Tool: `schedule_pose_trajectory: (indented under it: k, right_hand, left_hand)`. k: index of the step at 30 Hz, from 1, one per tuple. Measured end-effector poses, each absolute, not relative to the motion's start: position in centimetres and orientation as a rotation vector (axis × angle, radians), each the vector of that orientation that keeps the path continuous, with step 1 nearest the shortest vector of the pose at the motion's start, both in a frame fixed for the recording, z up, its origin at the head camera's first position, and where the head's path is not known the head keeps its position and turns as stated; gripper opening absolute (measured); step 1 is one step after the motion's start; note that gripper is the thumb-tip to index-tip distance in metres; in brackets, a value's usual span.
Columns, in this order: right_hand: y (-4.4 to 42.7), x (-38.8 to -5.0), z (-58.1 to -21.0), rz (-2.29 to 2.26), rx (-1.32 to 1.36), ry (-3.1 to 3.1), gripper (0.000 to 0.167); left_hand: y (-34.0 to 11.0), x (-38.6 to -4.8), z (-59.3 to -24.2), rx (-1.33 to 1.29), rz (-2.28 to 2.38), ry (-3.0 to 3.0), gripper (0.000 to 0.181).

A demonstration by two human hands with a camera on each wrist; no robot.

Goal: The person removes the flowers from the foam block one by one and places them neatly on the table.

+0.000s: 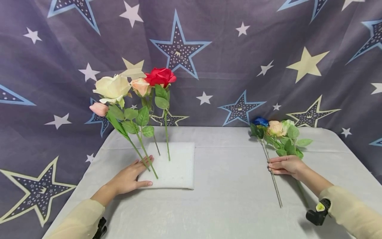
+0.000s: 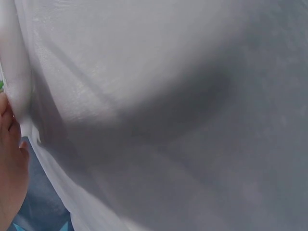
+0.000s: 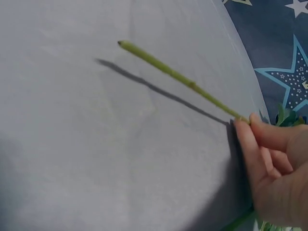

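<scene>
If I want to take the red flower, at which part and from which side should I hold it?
Probably best by the bare stem of the red flower, between its leaves and the white foam pad. Come from the right: the stem stands nearly upright, and the other flowers in the foam are to its left.

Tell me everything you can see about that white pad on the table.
The white pad looks like soft foam: a plain, flat, roughly square slab with straight right and near edges. It lies flat on the grey-covered table, left of the middle. Four flowers stand up from it by their stems: a pink tulip, a cream rose, a peach rose and a red rose. The person's left hand rests on its left side, hiding part of that edge.
</scene>
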State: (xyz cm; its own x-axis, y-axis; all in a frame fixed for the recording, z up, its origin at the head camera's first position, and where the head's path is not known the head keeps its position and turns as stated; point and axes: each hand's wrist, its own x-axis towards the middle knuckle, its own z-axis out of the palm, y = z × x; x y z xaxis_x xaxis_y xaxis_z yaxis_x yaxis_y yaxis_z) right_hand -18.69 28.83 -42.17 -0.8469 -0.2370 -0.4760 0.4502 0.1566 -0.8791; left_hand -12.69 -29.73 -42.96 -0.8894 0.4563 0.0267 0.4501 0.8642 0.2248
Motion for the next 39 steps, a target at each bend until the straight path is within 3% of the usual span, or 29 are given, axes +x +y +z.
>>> schedule_pose_trajectory:
  k: [15,39]
  right_hand:
    - [27.4,-18.2,-40.8,-1.601,0.314,2.136,0.045]
    - [23.3,-18.0,-37.8,-1.285,0.143,2.613,0.047]
  left_hand:
    - [-29.8,-12.9,-43.0,0.734,0.325,3.022,0.091]
    - [-29.7,-12.7,-43.2,0.742,0.340,3.027,0.090]
